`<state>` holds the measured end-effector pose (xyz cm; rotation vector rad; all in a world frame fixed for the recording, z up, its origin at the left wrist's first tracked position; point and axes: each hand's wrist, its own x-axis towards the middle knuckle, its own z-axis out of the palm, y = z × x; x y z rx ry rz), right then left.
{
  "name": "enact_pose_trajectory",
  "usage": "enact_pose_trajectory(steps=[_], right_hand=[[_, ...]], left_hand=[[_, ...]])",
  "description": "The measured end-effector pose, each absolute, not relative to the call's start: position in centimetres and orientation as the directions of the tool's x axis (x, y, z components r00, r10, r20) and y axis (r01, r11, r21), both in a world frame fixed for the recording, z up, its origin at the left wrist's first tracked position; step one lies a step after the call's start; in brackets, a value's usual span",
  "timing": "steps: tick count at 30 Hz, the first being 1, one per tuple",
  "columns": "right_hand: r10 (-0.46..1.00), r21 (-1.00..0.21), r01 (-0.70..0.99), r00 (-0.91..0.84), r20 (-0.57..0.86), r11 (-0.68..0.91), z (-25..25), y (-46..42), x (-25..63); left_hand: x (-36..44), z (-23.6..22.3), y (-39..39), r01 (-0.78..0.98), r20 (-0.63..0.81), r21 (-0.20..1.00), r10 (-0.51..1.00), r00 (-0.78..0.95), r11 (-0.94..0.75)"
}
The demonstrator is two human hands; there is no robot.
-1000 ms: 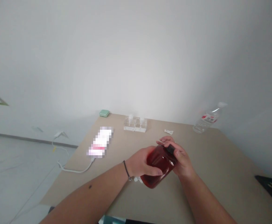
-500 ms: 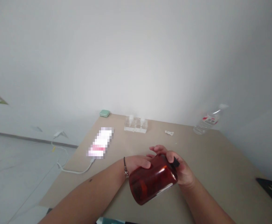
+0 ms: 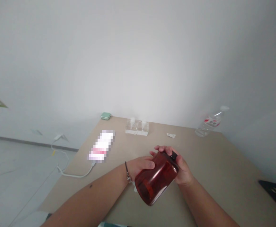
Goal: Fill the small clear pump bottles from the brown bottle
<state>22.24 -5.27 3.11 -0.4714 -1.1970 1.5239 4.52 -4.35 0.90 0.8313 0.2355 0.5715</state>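
Observation:
A dark red-brown see-through bottle [image 3: 158, 178] is held tilted above the table, its base toward me and its black neck [image 3: 174, 155] pointing away to the right. My left hand [image 3: 141, 167] is closed around the bottle's body, thumb on its upper side; a dark beaded bracelet is on that wrist. Fingers of my right hand [image 3: 181, 170] wrap the bottle's neck end and black part. Whether that black part is a cap or a collar I cannot tell. A small whitish thing [image 3: 134, 186] peeks out by my left wrist, mostly hidden.
On the beige table [image 3: 213, 176] lie a phone [image 3: 102, 145] with a white cable [image 3: 78, 175], a green case [image 3: 105, 116], two clear small bottles [image 3: 137, 126], a white scrap [image 3: 171, 135] and a plastic water bottle [image 3: 210, 123]. A black object [image 3: 273, 192] sits at the right edge.
The bottle has turned a little more steeply, its neck end rising. My right hand's fingers have shifted around the black neck part. The whitish thing by my left wrist has come into view.

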Motion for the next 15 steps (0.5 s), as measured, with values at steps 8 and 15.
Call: enact_pose_trajectory(steps=[8,15], right_hand=[[0.956,-0.929,-0.317,-0.158,0.249,0.190,1.7,-4.7,21.0],[0.948,-0.971,-0.097,-0.213,0.236,0.220,0.0,-3.3,20.5]], left_hand=[[5.7,2.0,-4.0,-0.604,0.162,0.770,0.852,0.498,0.207],[4.3,0.8,-2.0,0.041,0.340,0.935,0.925,0.167,-0.351]])
